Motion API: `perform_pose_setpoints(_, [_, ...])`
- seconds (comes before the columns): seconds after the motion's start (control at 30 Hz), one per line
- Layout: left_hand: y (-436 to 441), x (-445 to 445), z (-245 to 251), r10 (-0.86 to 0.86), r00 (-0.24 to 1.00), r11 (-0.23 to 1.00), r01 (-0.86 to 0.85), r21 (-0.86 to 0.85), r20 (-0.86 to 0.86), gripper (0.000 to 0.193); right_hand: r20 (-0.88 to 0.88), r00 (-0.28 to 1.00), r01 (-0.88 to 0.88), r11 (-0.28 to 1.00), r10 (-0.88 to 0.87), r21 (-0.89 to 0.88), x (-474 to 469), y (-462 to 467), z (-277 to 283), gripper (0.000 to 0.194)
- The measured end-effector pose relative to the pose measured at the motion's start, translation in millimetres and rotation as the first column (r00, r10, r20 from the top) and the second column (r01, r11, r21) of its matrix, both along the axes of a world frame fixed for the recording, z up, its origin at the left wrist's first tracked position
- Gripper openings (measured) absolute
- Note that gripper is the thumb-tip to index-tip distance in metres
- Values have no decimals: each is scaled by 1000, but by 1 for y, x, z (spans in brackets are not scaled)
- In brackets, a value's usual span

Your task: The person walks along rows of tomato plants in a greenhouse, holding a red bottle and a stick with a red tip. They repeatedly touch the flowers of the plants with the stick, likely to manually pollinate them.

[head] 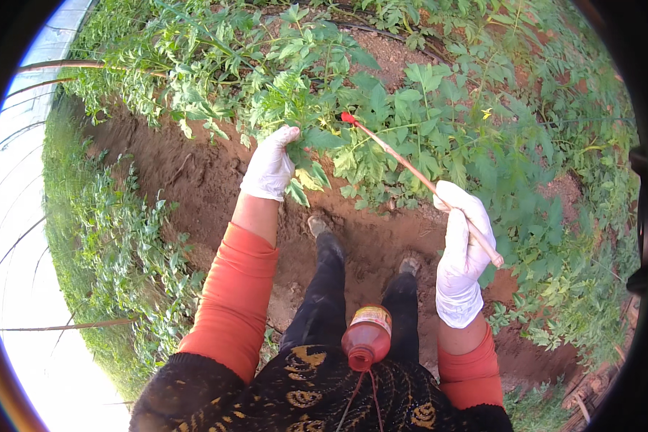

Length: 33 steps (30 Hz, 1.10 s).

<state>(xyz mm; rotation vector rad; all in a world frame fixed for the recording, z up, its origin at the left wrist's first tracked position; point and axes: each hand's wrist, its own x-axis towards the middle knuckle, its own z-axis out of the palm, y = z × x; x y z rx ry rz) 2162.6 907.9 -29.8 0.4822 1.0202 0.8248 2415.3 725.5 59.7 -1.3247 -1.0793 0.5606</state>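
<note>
Both of my hands wear white gloves. My left hand (270, 164) is closed around a leafy shoot of a tomato plant (289, 105), and the leaves partly hide its fingertips. In my right hand (464, 251) is a thin wooden stick (405, 162), gripped near its lower end. Its red tip (348, 117), soaked or coated, points up and left among the leaves, a little right of my left hand. A clear plastic bottle (368, 329) with red liquid hangs from a string (375, 394) in front of my torso. The bottle's mouth is uncapped, and its label bears writing.
Tomato plants (545, 135) with a few yellow flowers (486, 113) fill the far and right sides. My feet stand on a bare soil path (367, 281). More plants (124, 232) line the left, beside plastic greenhouse film (19, 216) and thin poles (65, 325). A dark hose (383, 33) crosses the bed.
</note>
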Motion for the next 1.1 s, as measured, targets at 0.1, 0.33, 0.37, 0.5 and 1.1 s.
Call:
perform_pose_setpoints(0.1, [-8, 13, -3, 7, 999, 1000, -6, 21, -34, 11, -66, 994, 81, 997, -82, -15, 8, -20, 20, 21])
perform_pose_setpoints(0.33, [-38, 30, 5, -181, 941, 944, 248, 217, -288, 74, -250, 902, 383, 919, -352, 88, 63, -55, 92, 21])
perform_pose_setpoints(0.37, [-45, 28, 7, -153, 940, 944, 231, 238, -304, 74, -317, 887, 380, 921, -335, 90, 64, -56, 101, 21])
perform_pose_setpoints(0.5, [-76, -4, 13, -36, 968, 973, 91, 212, -248, 66, -402, 909, 169, 979, -111, 113, 36, -43, 123, 21])
perform_pose_setpoints(1.1, [-166, -422, 96, 565, 574, 799, -559, 222, -593, 51, -72, 914, -377, 902, 399, 208, -210, 145, 184, 47])
